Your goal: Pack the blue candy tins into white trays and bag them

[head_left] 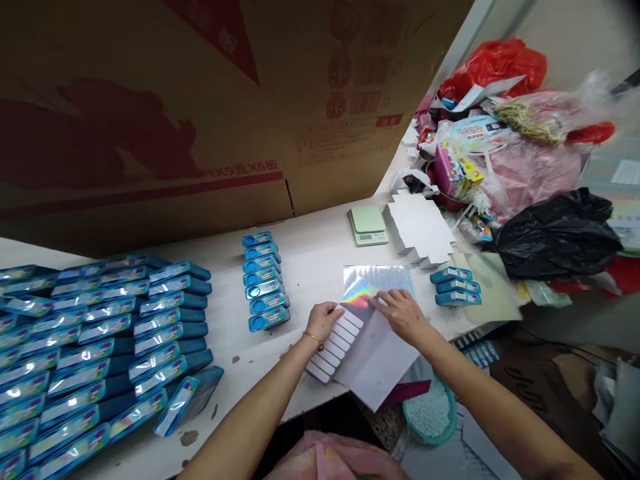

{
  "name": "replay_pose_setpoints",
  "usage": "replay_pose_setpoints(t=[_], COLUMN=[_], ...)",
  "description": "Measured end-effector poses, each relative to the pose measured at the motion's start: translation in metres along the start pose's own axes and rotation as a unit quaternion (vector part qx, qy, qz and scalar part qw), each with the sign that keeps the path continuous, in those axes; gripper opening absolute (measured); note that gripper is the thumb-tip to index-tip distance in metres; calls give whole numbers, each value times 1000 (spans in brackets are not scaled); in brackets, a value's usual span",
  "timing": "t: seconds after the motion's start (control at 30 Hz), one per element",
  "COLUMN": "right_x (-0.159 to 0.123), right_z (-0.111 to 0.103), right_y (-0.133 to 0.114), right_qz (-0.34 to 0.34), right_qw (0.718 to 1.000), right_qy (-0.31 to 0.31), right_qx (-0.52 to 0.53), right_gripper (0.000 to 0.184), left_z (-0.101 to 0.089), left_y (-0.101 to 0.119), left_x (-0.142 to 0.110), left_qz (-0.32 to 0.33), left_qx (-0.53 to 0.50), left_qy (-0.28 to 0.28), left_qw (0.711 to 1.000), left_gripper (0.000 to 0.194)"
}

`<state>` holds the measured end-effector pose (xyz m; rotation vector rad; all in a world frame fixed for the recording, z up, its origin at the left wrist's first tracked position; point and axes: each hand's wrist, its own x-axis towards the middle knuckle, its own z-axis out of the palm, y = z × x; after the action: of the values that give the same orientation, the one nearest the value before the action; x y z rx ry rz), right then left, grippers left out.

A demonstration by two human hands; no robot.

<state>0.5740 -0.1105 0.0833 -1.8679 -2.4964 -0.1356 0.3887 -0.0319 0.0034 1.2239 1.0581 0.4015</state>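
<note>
Pinching white strips [345, 333] is the left hand [323, 321]; the right hand [401, 311] (grip unclear) touches silvery film [360, 277]; a basin [453, 415] holds granules [427, 410].

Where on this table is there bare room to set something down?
Bare tabletop lies between the short blue-box row, scale and left hand; another strip separates that row from the large box group crowding the left. Bags crowd the right.
</note>
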Motion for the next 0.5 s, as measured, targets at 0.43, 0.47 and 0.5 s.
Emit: replay_pose_setpoints(t=[0.43, 0.47, 0.5], right_x=[47, 46, 47], right_z=[27, 26, 25], right_y=[-20, -21, -22], right_qz=[-146, -122, -98], right_qw=[988, 991, 993], right_qy=[30, 33, 33], right_qx=[44, 51, 56], right_gripper=[24, 23, 22], left_z=[-18, -18, -17], left_y=[15, 14, 13], left_x=[3, 4, 5], left_qz=[44, 47, 51], left_qx=[119, 124, 129], left_qy=[-10, -11, -12], left_qw=[992, 991, 990], left_gripper=[26, 26, 26])
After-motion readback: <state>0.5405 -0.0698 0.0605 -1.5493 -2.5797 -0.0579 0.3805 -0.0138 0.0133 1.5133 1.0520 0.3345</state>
